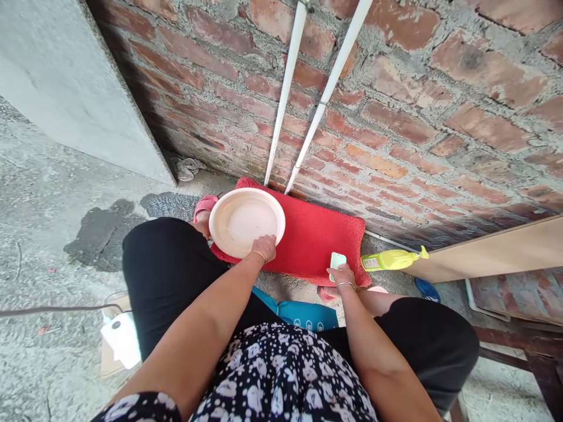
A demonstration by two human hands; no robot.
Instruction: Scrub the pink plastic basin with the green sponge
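Observation:
My left hand (264, 248) is closed on the near right rim of a round, pale pink basin (226, 243), which holds some water. The basin rests on the left part of a red mat (308, 234). Over the mat's right end, my right hand (343, 274) is closed around a pale green, rounded rectangular block (338, 259); its exact kind is unclear. A yellow-green bottle with a trigger-like top (391, 259) is just right of the mat, close to my right hand.
A brick wall (396, 117) with two white pipes (285, 94) rises behind the mat. A grey slab (88, 88) leans at left, near a bundled rope (188, 169). Wet concrete (103, 234) lies at left. A wooden board (492, 249) and dark wooden frame (523, 346) stand at right.

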